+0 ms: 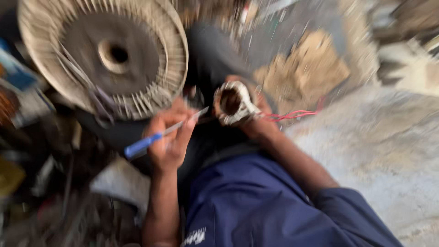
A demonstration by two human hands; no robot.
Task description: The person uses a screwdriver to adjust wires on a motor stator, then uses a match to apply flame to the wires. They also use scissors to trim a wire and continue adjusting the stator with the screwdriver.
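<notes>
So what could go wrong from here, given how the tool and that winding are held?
1. The blue-handled tool in the left hand points at the ring-shaped winding, close to the right hand; a slip might jab its fingers.
2. The red wires trail loose and could snag.
3. The picture is motion-blurred, so tip contact cannot be told.

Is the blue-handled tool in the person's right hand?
No, the left hand grips the blue-handled tool, while the right hand holds the ring-shaped motor winding.
</notes>
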